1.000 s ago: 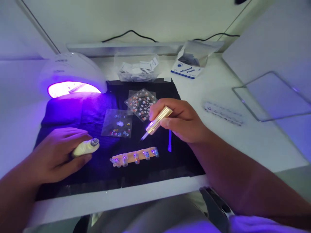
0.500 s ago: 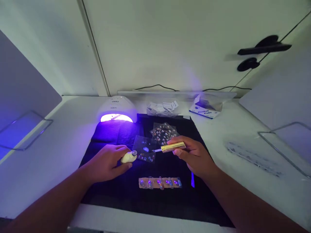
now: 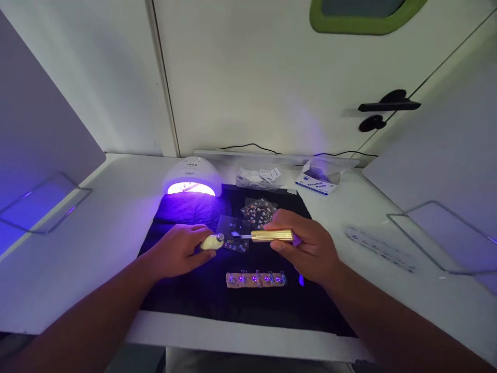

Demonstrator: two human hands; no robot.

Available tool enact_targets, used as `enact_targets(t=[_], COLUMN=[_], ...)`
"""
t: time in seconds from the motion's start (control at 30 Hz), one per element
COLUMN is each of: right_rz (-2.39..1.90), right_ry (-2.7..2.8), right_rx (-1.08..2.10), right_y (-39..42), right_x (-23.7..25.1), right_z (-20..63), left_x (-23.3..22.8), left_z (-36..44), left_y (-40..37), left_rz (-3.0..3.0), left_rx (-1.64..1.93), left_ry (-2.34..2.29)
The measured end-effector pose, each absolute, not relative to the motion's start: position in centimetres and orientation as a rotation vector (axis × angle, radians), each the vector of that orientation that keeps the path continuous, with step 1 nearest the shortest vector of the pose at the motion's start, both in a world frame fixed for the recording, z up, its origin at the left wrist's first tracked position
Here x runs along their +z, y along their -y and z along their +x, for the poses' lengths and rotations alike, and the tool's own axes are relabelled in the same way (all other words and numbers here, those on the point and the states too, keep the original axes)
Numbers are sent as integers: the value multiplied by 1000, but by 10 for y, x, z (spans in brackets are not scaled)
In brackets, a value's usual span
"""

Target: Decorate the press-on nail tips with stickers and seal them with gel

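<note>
My left hand [image 3: 178, 251] grips a small cream bottle [image 3: 212, 242], tilted with its open neck pointing right. My right hand [image 3: 310, 248] holds a gold-handled brush [image 3: 269, 236] level, its thin tip close to the bottle's mouth. Both hover over a black mat [image 3: 202, 298]. In front of the hands lies a strip of several clear nail tips [image 3: 256, 279] on a tan holder. Two clear sticker sheets [image 3: 258, 211] lie just behind the hands.
A white nail lamp [image 3: 192, 176] glows violet at the mat's back left. Behind the mat sit a clear tub of wipes [image 3: 259, 177] and an alcohol pads box [image 3: 317, 178]. Wire stands [image 3: 438, 238] flank the white desk; a ruler-like strip [image 3: 378, 247] lies right.
The view rose and pulled back from the desk. My right hand levelled the brush and brought its tip toward the bottle's neck; my left hand kept hold of the bottle.
</note>
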State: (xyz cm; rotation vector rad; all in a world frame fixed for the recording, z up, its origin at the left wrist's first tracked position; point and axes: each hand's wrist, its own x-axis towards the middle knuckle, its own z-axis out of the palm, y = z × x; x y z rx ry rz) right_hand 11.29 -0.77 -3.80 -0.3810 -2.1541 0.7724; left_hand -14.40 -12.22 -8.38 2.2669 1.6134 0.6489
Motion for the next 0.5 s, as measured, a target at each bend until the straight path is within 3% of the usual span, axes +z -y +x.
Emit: enact_targets(t=[0.5], right_rz=[-412], right_ry=[2131], right_rx=[810], right_y=[10], right_x=[-57], right_z=[99], left_x=[-84], left_z=[-140], left_y=[124], left_rz=[2356], left_rx=[545], left_ry=[-1535])
